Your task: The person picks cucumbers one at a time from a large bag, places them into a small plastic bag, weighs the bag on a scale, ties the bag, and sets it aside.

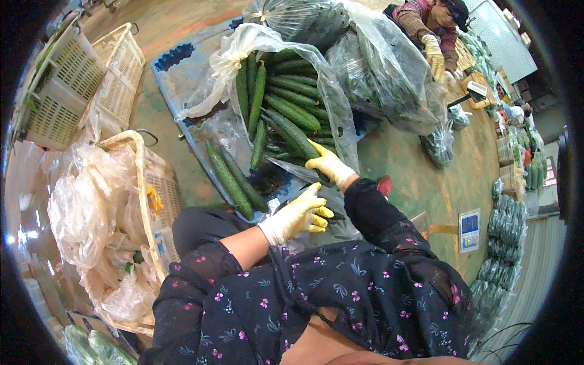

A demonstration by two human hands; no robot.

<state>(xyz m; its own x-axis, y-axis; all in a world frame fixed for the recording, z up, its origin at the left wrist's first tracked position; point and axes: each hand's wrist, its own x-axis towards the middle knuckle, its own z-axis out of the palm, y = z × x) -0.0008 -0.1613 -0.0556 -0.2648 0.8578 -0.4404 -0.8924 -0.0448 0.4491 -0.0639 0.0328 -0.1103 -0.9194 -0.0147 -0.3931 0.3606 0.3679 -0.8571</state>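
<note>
My right hand [329,163], in a yellow-palmed glove, is closed round the near end of a dark green cucumber [288,133]. That cucumber lies over many others [294,112] in an open clear plastic bag [340,91] on a blue plastic pallet [182,86]. My left hand [303,214], gloved the same way, is just below and left of it with its fingers apart, near my lap; clear plastic lies beneath and beside it. Two loose cucumbers [228,180] rest on the pallet's near left edge, outside the bag.
A crate [142,182] heaped with crumpled plastic bags stands at left, with more plastic crates [114,77] behind. Full bags of cucumbers [383,68] lie beyond. A co-worker [433,36] bends at upper right. A scale display [469,230] is at right, near packed produce [504,232].
</note>
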